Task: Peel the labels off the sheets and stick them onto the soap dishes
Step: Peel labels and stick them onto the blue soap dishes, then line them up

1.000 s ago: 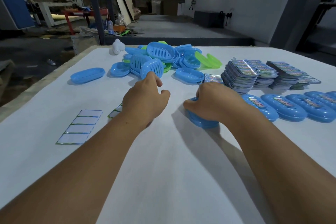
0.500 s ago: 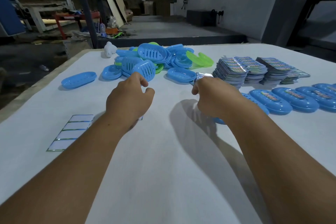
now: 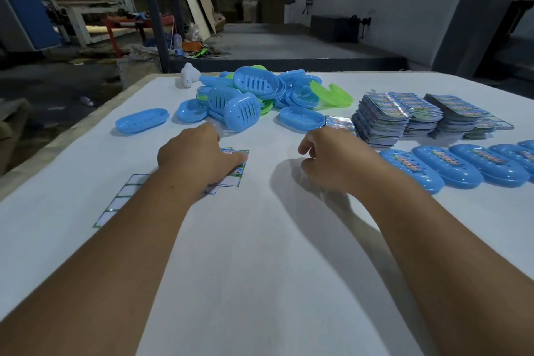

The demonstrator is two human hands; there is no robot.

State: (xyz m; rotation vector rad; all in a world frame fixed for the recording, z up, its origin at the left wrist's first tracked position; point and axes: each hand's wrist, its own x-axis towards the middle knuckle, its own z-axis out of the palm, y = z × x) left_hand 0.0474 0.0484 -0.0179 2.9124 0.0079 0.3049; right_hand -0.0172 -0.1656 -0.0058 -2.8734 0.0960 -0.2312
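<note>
Left hand (image 3: pixel 199 157) rests on a partly used label sheet (image 3: pixel 235 170) lying flat on the bench (image 3: pixel 260 269), its fingers laid forward over the sheet's printed end; they look fairly straight, pressing rather than gripping, though the fingertips are hidden behind the knuckles. Right hand (image 3: pixel 332 159) hangs just above the bench, well apart from the sheet toward the right edge, fingers loosely curled and, as far as can be seen, holding nothing. The step in hand looks like fetching the next label: the sheet is pinned down and one label has to be lifted off it. That calls for the right hand to cross to the sheet, catch a label corner with a nail and peel it without creasing, while the left keeps the backing from sliding. A dish must then be taken from the heap of unlabelled soap dishes (image 3: pixel 248 98) near the far edge, just beyond the left hand. Finished dishes (image 3: pixel 450 165) with labels on lie in a row toward the right edge, beside the right forearm. Stacks of fresh sheets (image 3: pixel 404 115) sit behind that row, and an emptied backing sheet (image 3: pixel 121 199) lies toward the left edge, partly under the left forearm.
</note>
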